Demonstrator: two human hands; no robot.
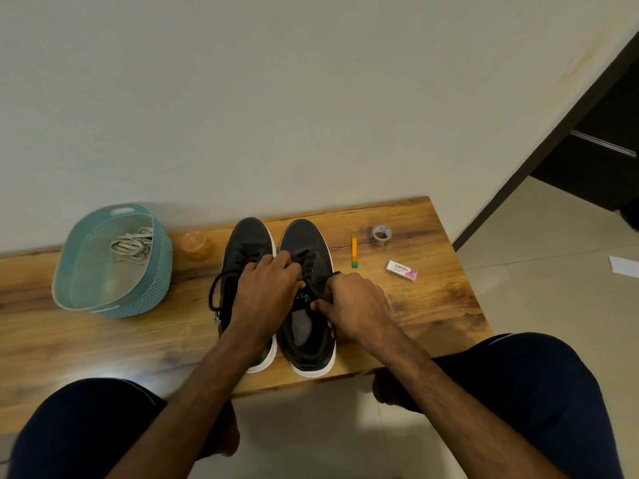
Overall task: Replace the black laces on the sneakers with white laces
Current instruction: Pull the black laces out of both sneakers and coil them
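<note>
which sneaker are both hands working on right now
The sneaker nearer the tape roll: the left hand and right hand both grip its black laces. The other sneaker, beside the teal basket, only has a lace loop hanging loose.

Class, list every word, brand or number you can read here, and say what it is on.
"camlin": on the small white box.
On the tongue label of the right shoe: white print, too blurred to read.
On the tape roll: print too small to read.
</note>
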